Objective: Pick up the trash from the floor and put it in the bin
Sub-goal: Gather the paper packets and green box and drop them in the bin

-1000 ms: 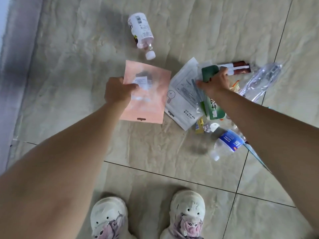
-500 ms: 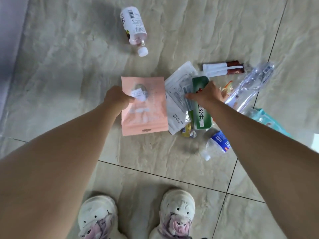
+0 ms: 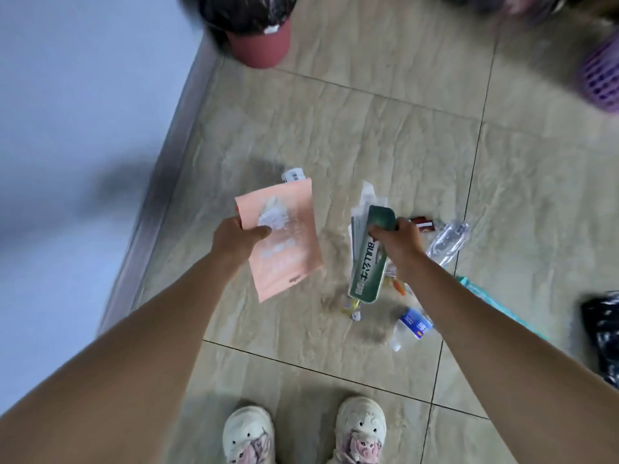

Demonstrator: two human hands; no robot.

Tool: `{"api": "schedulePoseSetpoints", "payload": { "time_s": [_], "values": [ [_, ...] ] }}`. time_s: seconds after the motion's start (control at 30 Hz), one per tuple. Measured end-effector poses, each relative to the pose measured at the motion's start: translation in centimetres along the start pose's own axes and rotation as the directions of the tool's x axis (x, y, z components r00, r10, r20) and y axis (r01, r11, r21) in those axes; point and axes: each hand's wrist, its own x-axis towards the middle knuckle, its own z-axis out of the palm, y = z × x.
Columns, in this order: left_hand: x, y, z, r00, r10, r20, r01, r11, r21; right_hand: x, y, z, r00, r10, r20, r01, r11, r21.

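Note:
My left hand (image 3: 239, 237) grips a flat pink pouch (image 3: 284, 241) by its left edge, lifted off the floor. My right hand (image 3: 398, 241) is closed on a green packet (image 3: 368, 262) together with a white wrapper (image 3: 360, 222) behind it, both raised. A red bin (image 3: 259, 45) lined with a black bag stands at the top, by the wall. Left on the tiles are a small blue-labelled bottle (image 3: 413, 326), a clear crumpled bottle (image 3: 447, 241), a brown-and-white stick wrapper (image 3: 423, 224), small yellow and orange scraps (image 3: 353, 309), and a white bottle (image 3: 293, 175) mostly hidden behind the pouch.
A grey wall and baseboard (image 3: 157, 209) run along the left. A purple basket (image 3: 603, 77) sits at the upper right. A black bag (image 3: 603, 333) lies at the right edge, with a teal wrapper (image 3: 482, 293) beside my right arm. My white shoes (image 3: 360, 430) stand at the bottom.
Both hands have lifted their items off the floor. The view has tilted up, and the red bin and purple basket have come into sight at the top.

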Motion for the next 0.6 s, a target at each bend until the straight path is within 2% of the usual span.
{"api": "schedulePoseSetpoints", "payload": {
  "time_s": [0.1, 0.2, 0.4, 0.6],
  "values": [
    [-2.2, 4.8, -3.1, 0.998, 0.050, -0.046, -0.052, 0.997, -0.056, -3.4, -4.8, -2.5, 0.997, 0.071, -0.033, -0.064, 0.982, 0.180],
    [-4.2, 10.0, -5.9, 0.986, 0.142, -0.092, -0.146, 0.989, -0.037, -6.9, -9.7, -4.7, 0.993, 0.111, -0.047, -0.091, 0.950, 0.300],
    [-8.3, 19.3, -11.7, 0.939, 0.239, -0.248, -0.250, 0.968, -0.012, -13.1, -19.8, -8.0, 0.994, -0.002, -0.114, 0.044, 0.929, 0.367],
    [-10.4, 26.4, -17.0, 0.889, 0.208, -0.408, -0.252, 0.966, -0.055, -16.1, -27.7, -9.9, 0.981, -0.059, -0.187, 0.136, 0.891, 0.433]
  ]
}}
